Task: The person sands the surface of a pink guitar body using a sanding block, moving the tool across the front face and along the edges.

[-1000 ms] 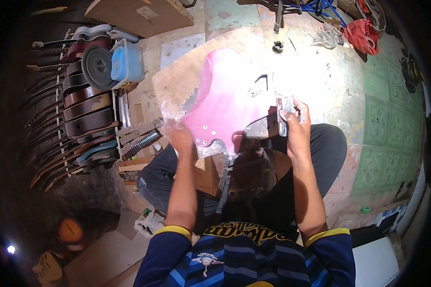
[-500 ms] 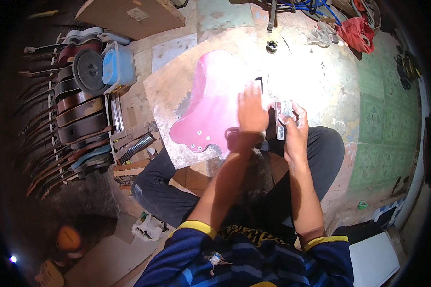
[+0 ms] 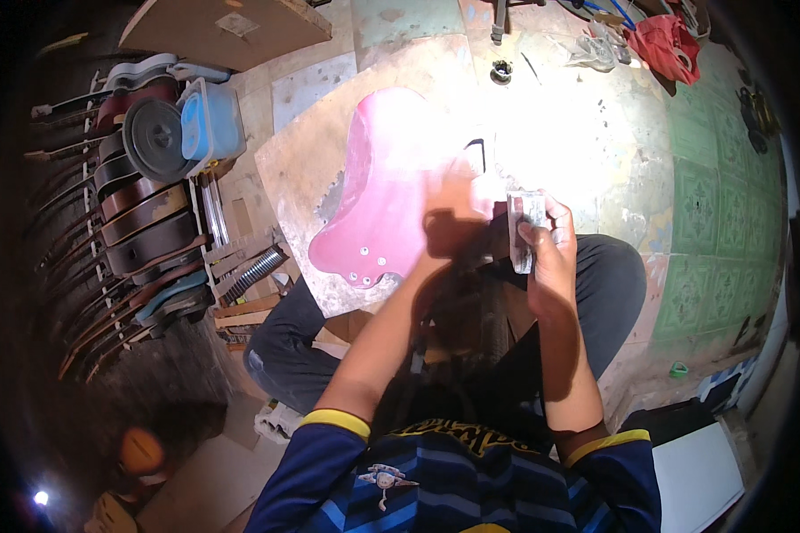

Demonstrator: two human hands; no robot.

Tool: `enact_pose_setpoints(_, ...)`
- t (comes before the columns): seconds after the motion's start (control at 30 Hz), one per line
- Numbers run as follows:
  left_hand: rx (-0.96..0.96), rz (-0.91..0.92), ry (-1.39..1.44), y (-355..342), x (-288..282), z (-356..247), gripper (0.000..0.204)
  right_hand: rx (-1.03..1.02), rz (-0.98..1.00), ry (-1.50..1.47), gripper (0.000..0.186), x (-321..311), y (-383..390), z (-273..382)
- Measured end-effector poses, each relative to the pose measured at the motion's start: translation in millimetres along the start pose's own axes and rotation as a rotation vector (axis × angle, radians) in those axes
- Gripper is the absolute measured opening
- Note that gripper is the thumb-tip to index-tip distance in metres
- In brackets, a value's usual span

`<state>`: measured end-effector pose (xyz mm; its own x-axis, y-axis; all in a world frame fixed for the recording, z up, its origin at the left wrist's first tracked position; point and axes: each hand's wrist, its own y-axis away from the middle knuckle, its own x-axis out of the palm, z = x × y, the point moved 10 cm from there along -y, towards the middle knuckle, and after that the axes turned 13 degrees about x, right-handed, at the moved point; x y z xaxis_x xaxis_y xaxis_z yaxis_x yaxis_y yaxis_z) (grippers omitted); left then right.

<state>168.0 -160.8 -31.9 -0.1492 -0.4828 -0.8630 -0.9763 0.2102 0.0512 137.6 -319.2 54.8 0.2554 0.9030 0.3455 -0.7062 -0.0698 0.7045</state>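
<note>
A pink solid guitar body (image 3: 387, 204) lies flat on a worn board in front of me, with several small holes near its lower left end. My left hand (image 3: 453, 213) is laid flat over its right part, blurred by motion, its fingertips washed out by glare. To the right of the body, my right hand (image 3: 551, 244) grips a small dusty rectangular block (image 3: 524, 231) upright, with the thumb on its near face. Beyond my left hand, a dark-edged cutout (image 3: 478, 153) shows in the glare. The body's far right outline is lost in the bright light.
Several guitar bodies with necks (image 3: 147, 200) stand racked at the left, beside a blue plastic tub (image 3: 212, 123) and a round grey lid (image 3: 157, 135). The worn board (image 3: 284, 160) lies before my crossed legs. A small dark cup (image 3: 501, 71) and red cloth (image 3: 665, 46) lie farther off.
My left hand has swept slightly nearer over the pink guitar body and is now more blurred. My right hand still holds the block. The whole view has shifted a little.
</note>
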Motion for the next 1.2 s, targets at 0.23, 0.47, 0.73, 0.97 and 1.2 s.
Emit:
enact_pose_setpoints(0.23,0.058,-0.050,-0.370,-22,-29,28,0.073,-0.010,-0.008,-0.036,0.048,1,3,5)
enact_pose_setpoints(0.47,-0.465,-0.224,-0.260,-9,-122,198,0.068,0.047,0.006,-0.026,0.048,3,1,5)
enact_pose_setpoints(0.73,0.329,0.066,-0.179,-18,-51,27,0.069,0.044,0.006,-0.040,0.052,1,2,0)
enact_pose_setpoints(0.97,-0.106,-0.242,-0.259,-91,-125,152,0.068,0.056,0.046,0.009,0.053,8,1,-1)
enact_pose_setpoints(1.2,0.271,0.202,-0.304,-51,-50,21,0.071,0.029,0.043,0.029,0.051,6,0,-6)
